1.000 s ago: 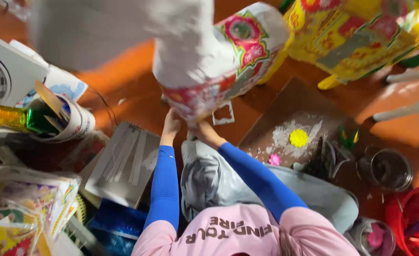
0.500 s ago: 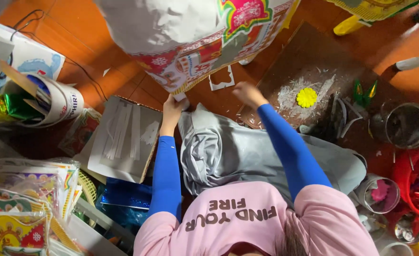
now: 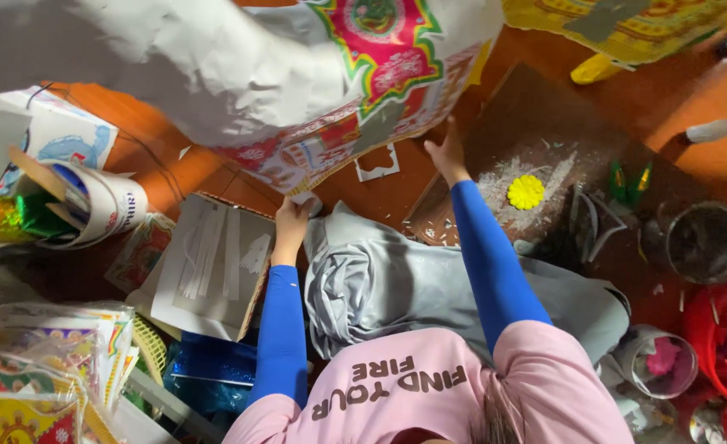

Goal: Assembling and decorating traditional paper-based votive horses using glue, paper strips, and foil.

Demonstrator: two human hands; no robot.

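Since earlier: right hand moved from the brown board up to the paper figure | left hand pinches its lower edge, centre frame | right-hand grip: cannot tell | advice: support both sides evenly

Big paper lantern, held at its lower edge by both hands: matt crumpled white paper w/ glossy printed colour panels. Just below the grip, grey cloth, soft, creased. Beside right hand, brown board, matt, rough, w/ paper scraps. Farther right, metal pot, dull shine. Left of grip, shiny green-gold foil.
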